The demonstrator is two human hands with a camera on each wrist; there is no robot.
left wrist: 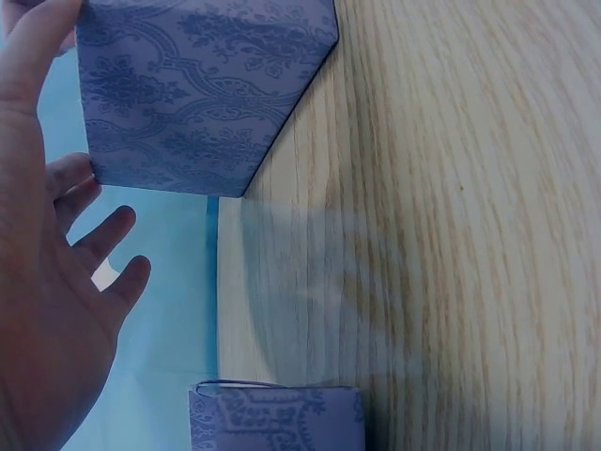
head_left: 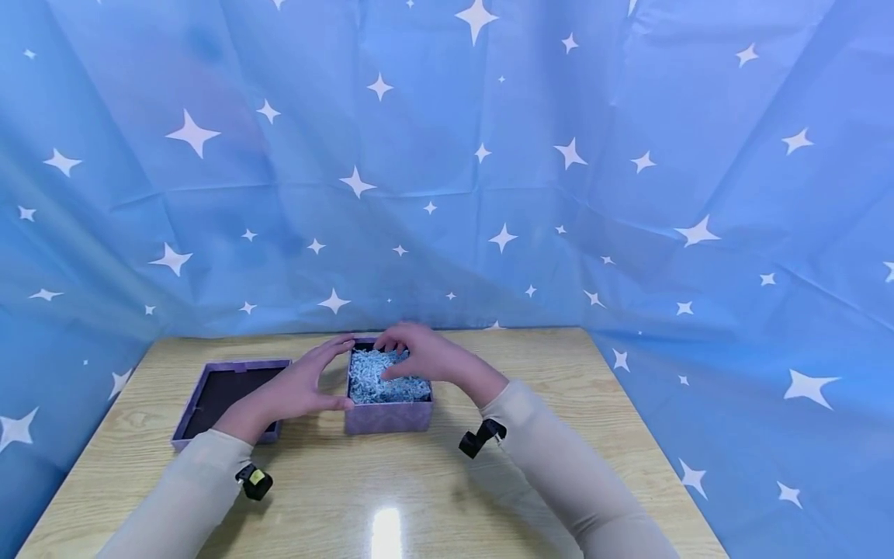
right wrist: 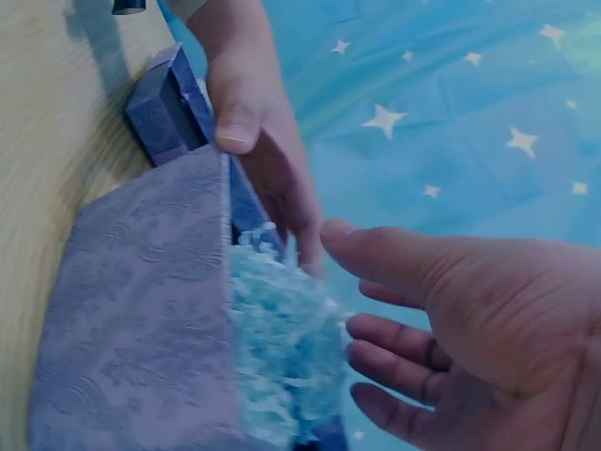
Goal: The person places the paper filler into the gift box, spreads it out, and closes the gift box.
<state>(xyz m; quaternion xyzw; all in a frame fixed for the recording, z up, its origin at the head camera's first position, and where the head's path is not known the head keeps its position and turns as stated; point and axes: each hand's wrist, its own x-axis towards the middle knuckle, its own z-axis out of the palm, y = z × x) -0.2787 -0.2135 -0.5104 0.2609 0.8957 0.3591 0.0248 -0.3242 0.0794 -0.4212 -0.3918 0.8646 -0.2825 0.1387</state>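
Note:
A purple patterned box (head_left: 387, 419) stands on the table, its top uncovered and filled with light blue shredded paper (head_left: 369, 376). My left hand (head_left: 300, 388) holds the box along its left side, thumb at the near corner and fingers at the far one. In the left wrist view, those fingertips meet the edges of the box (left wrist: 188, 94). Over the paper hovers my right hand (head_left: 433, 353), fingers loosely bent. From the right wrist view, nothing shows between its thumb and fingers, beside the paper (right wrist: 282, 329).
Left of the box lies a purple lid (head_left: 233, 392), its dark inside facing up, partly behind my left forearm. The wooden table (head_left: 433, 481) ends at a blue star-printed cloth (head_left: 447, 155). Small black cameras (head_left: 482, 437) sit on both wrists.

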